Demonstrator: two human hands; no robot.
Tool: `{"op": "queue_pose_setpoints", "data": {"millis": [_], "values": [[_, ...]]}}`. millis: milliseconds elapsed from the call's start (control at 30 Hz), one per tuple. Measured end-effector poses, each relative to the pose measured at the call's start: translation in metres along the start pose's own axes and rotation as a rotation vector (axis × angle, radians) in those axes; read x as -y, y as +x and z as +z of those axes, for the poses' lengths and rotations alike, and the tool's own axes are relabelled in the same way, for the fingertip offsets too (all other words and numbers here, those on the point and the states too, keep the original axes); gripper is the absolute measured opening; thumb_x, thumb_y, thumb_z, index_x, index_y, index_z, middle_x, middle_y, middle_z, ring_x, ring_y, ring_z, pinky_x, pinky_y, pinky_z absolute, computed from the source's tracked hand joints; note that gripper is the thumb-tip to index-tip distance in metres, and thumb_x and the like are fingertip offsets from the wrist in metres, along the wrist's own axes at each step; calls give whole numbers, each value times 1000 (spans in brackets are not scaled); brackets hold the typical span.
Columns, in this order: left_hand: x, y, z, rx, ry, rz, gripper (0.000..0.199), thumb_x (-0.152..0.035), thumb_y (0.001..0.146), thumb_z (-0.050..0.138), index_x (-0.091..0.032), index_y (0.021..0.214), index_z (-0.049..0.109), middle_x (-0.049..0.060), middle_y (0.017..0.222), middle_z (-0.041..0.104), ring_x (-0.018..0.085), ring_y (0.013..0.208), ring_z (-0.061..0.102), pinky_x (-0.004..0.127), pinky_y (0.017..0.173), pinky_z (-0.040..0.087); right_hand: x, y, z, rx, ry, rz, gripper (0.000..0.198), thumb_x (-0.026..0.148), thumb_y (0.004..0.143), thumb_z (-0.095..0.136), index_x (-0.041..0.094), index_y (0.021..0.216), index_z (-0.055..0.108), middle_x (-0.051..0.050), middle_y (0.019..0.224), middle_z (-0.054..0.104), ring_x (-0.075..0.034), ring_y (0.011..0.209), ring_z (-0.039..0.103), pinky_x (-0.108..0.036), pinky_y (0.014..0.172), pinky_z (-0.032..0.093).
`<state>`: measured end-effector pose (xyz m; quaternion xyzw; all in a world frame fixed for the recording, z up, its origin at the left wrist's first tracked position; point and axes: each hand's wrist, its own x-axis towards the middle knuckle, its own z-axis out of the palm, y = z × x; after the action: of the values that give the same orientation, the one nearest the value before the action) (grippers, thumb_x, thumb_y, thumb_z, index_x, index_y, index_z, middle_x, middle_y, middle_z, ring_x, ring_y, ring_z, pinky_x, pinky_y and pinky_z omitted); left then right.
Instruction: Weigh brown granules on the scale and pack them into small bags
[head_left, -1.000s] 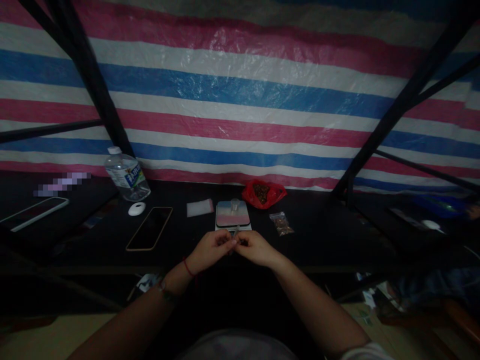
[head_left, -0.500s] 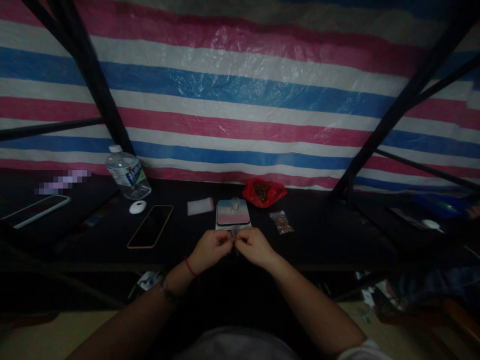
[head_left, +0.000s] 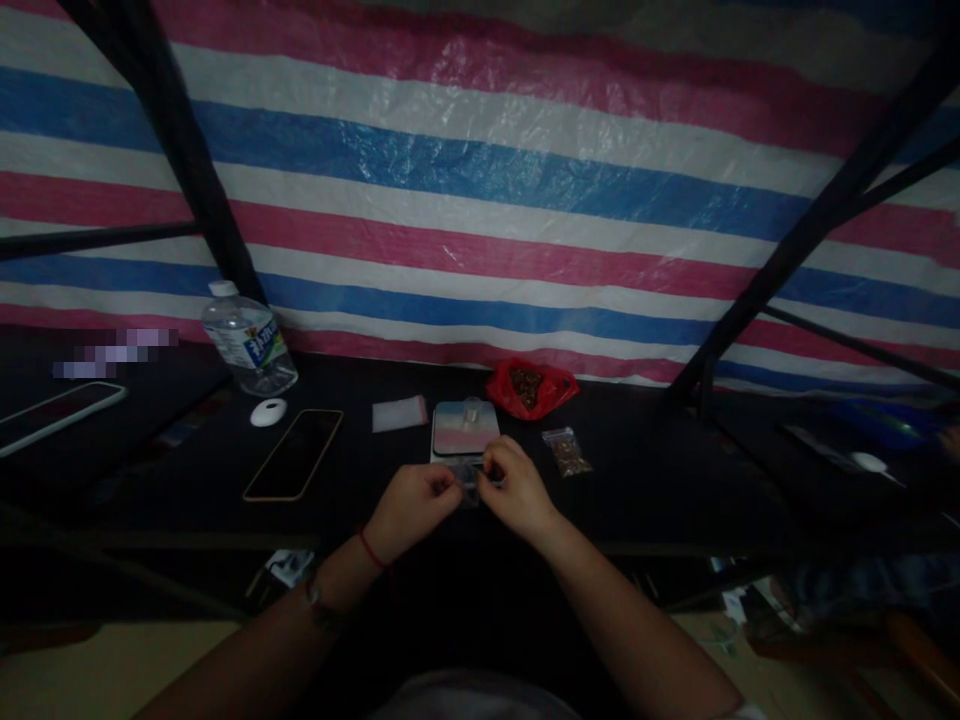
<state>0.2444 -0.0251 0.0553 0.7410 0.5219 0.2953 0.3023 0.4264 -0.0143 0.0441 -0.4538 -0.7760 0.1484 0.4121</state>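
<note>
Between my two hands, just in front of the scale, is a small clear plastic bag (head_left: 469, 486). My left hand (head_left: 417, 503) pinches its left side, and my right hand (head_left: 520, 494) pinches the right side. The digital scale (head_left: 454, 440) carries a small clear cup (head_left: 472, 411) on its platform. Right of it lies a zip bag (head_left: 568, 453) with brown bits inside. Behind that, an open red plastic bag (head_left: 551, 393) holds a heap of similar brown pieces. A flat pack of clear bags (head_left: 399, 413) with a pinkish edge lies left of the scale.
On the black table (head_left: 645, 490), a phone (head_left: 295, 455), a white oval case (head_left: 268, 412) and a plastic bottle (head_left: 251, 345) stand to the left. Another phone (head_left: 64, 415) is at the far left. Dark metal bars (head_left: 187, 150) slant before a striped sheet (head_left: 480, 240).
My hands have moved slightly apart, and more of the clear bag shows between them. My right hand sits a little higher. The view has shifted slightly.
</note>
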Motion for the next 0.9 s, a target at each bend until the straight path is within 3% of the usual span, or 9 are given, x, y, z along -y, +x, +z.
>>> {"op": "queue_pose_setpoints", "data": {"millis": [133,300,400,500,567,667,800,900], "values": [[1,1,3,-19,48,40,25,-24,78,47,-16,61,63,-1,57,61,12,55,55,22,53,35,6,-6,6,154,-61,-131,25,5,77,50,20,88,67,-8,110,61,-17,97,59,-29,84,47],[-1,-6,5,31,162,266,21,-21,80,47,-17,62,58,0,60,59,12,58,55,24,56,38,3,-8,11,309,-98,-18,14,13,81,57,19,85,69,-5,92,68,-18,87,63,-28,80,49],[0,-8,1,-37,232,464,15,-31,77,59,-17,82,62,6,88,67,19,85,60,32,79,45,2,-7,10,274,-49,36,15,17,78,66,19,93,69,-5,95,69,-18,90,64,-28,80,49],[5,-5,-7,-46,344,574,62,-45,66,72,-18,120,53,12,124,58,29,116,50,47,103,34,2,-6,9,232,14,45,24,22,72,74,20,95,70,-5,100,69,-19,95,63,-29,85,49],[9,-1,-11,7,401,575,73,-47,66,72,-20,129,46,11,127,57,29,119,49,50,108,27,1,-6,8,252,47,34,29,24,68,78,20,95,71,-6,101,69,-20,97,62,-30,87,48],[14,3,-13,65,420,549,62,-43,70,69,-22,125,48,7,120,62,26,112,55,48,109,26,0,-7,8,280,89,34,31,23,65,80,20,94,71,-5,99,69,-20,95,63,-31,87,48],[15,4,-9,45,391,532,55,-41,70,68,-21,118,52,7,114,63,26,107,57,45,105,32,-1,-7,10,219,173,31,13,14,79,63,20,87,71,-4,92,69,-16,89,63,-28,84,48],[14,4,-6,19,372,505,53,-40,70,67,-20,116,53,8,110,64,26,104,57,45,101,36,0,-7,13,208,208,16,19,7,81,55,19,81,69,-3,88,67,-14,86,62,-26,81,48]]}}
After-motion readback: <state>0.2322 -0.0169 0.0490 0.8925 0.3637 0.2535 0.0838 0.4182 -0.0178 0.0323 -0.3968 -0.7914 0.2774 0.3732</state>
